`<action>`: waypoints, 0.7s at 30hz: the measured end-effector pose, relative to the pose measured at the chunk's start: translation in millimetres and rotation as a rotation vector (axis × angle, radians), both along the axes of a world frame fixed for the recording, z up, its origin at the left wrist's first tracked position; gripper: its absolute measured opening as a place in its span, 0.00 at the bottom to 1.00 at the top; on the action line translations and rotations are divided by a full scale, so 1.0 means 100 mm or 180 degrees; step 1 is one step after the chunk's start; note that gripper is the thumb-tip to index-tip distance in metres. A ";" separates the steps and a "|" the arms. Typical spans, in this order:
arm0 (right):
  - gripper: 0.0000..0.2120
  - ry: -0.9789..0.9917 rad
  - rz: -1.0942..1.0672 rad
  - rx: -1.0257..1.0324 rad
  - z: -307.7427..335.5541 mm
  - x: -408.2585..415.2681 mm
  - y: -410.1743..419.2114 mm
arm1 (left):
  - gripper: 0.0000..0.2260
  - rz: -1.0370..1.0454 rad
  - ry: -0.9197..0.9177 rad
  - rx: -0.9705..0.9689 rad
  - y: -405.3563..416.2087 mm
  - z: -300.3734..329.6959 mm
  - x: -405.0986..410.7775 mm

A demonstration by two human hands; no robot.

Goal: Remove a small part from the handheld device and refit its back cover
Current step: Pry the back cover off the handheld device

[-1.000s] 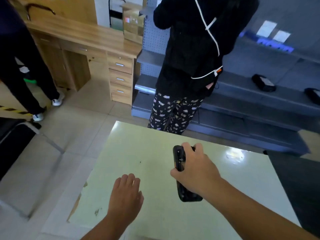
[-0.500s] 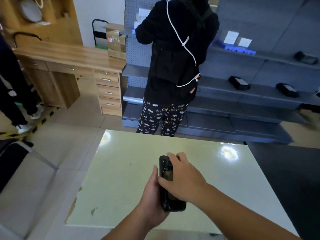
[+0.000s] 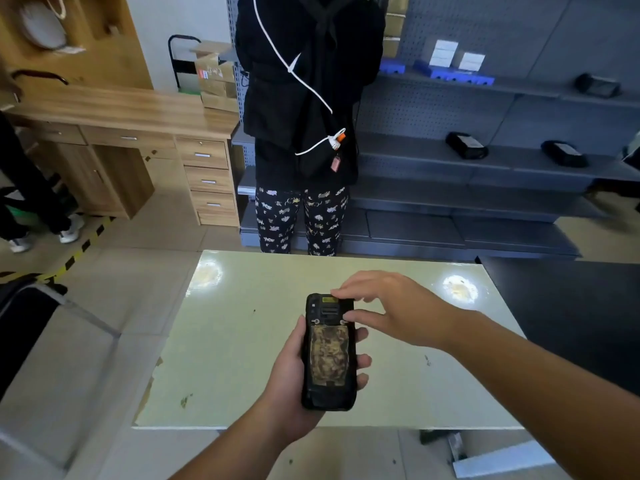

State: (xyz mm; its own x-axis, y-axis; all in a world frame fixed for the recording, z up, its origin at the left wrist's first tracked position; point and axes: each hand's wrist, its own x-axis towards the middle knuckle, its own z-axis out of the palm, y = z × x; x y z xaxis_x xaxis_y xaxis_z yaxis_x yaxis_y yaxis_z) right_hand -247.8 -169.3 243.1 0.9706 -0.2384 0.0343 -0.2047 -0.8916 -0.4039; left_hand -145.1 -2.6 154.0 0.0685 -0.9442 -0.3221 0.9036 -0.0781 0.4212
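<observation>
Handheld device (image 3: 329, 351) is sitting back-side up in the left hand (image 3: 294, 386), held above the near half of the pale green table (image 3: 225, 341), w/ palm cupping the left edge and fingertips (image 3: 362, 360) wrapping round the right edge. Right hand (image 3: 398, 310) is hovering at the top end, fingers loosely spread and not gripping anything, thumb and index touching or just about touching the area by the two small latches (image 3: 343, 322). Back panel (image 3: 328, 355) is looking worn and yellowish; can't tell if it's a cover or an exposed battery. Device is prob a rigid rubbery-cased unit, fairly hefty for its size, grippy rather than slick, so a side-edge hold is looking secure. Latches and any small part inside are prob fiddly and easy to drop, so they're calling for fingertip pinch, light force, keeping it over the table.
</observation>
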 end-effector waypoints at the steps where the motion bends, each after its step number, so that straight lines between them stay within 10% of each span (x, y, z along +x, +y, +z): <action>1: 0.14 -0.0028 0.0055 -0.0070 0.01 -0.01 -0.01 | 0.31 -0.0013 -0.0019 -0.0005 0.01 0.02 -0.01; 21: 0.16 0.0151 0.0796 -0.1109 -0.02 -0.13 0.01 | 0.30 -0.0178 0.0031 -0.0014 0.14 0.05 -0.12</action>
